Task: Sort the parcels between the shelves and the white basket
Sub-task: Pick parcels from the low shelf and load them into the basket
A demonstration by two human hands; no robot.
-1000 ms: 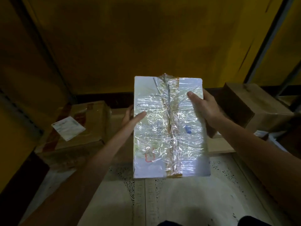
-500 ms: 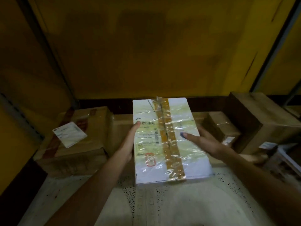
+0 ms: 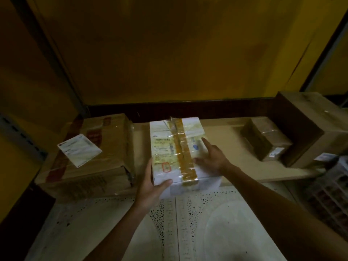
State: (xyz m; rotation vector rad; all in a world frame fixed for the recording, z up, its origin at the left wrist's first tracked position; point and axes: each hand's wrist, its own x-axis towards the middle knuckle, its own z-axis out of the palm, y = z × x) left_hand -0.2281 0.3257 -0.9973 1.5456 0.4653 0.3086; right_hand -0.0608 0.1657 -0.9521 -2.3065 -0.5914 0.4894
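Parcel's down vs 0.5 s ago: the white parcel [image 3: 165, 147] has dropped from mid-air to shelf level, and the right hand has slid from its right edge onto its top.

Left hand [image 3: 150, 185] grips the parcel's near-left corner, thumb across the front edge, fingers round the side. Right hand [image 3: 212, 159] lies flat on the top face, fingers straight, index pointing away along the film. The hands are apart, one on each side of the brown tape strip.

The parcel lies lengthwise on the shelf board [image 3: 226, 140], label up, and its near end sticks out past the board's front edge. Can't tell whether its full weight is on the board.

Neighbours:
- Left: a large cardboard box [image 3: 109, 147], just beside the parcel with a narrow gap, and a loose-looking white label [image 3: 79, 149] on top, skewed.
- Right: a small brown box [image 3: 267, 138], well apart, with bare board between.
- Beyond that, a tall brown box [image 3: 305, 125] touching the small one.
- Far right edge: the white basket [image 3: 331, 185], lattice side, dim, below shelf level.

A slotted shelf upright [image 3: 22, 136] at left, a yellow wall [image 3: 169, 53] behind, and a speckled tile floor [image 3: 207, 232] under the arms.
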